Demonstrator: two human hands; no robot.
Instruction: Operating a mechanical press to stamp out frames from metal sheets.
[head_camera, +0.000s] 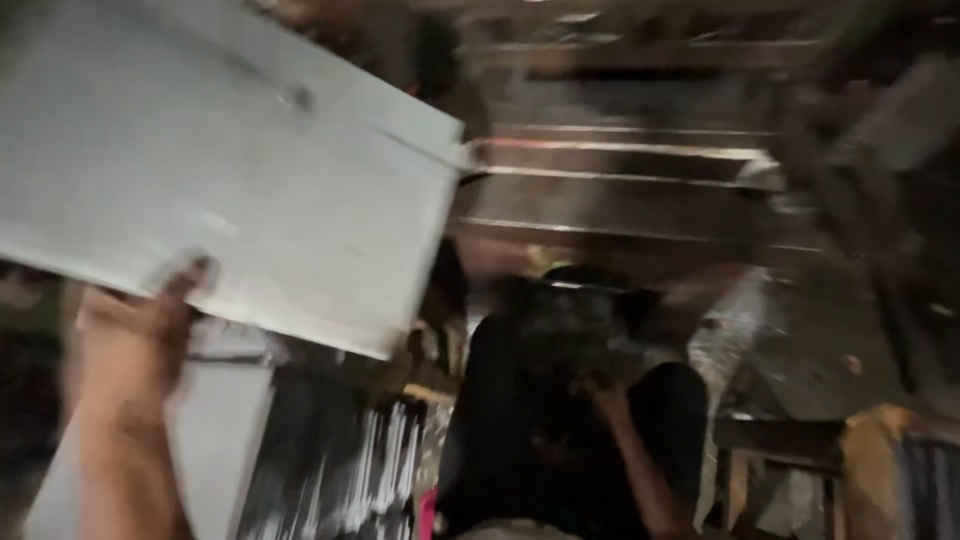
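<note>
Left hand (140, 325) seemingly grips the pale panel's (230, 170) lower edge.

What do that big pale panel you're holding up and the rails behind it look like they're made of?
The panel looks like thin sheet metal with a matt pale grey-blue painted finish: flat face, straight crisp edges, a small tab at its right corner. The left hand grips its lower edge. The rails look like bare metal, judging by bright streaks of glare, though motion blur leaves both uncertain.

Panel (230, 180) upper left, above left hand (130, 340); another person (570, 400) (crouched) right.
</note>
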